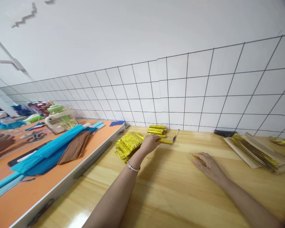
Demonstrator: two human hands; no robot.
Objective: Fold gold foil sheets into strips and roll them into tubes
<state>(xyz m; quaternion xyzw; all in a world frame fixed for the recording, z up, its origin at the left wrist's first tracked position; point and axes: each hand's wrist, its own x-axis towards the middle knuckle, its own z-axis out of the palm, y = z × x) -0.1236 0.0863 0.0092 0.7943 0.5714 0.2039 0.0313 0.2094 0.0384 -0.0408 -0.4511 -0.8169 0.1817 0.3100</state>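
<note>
The person's left hand (150, 144) pinches one end of a flat, shiny gold foil bundle (166, 141) above the pale wooden table (171, 193) — probably light, slippery, easily creased, best gripped mid-length. The right hand (207, 164) curls loosely, fingers slightly parted.

Place: it looked like a craft workroom, with two work areas set side by side.
Wooden worktop (178, 193): it carried a crinkled gold foil bundle (128, 145), small gold rolls (156, 130), a pen (176, 136) and gold strips (256, 152) on paper (248, 157).
Orange worktop (49, 186): it held blue sheets (46, 154), a brown sheet (74, 148) and scissors (35, 136), with colourful clutter (41, 107) farther off.
Company: a co-worker's hand (1, 142) showed over the orange worktop at the left edge.
Wall (123, 34): white, it bore a dark-lined grid along its lower part.
</note>
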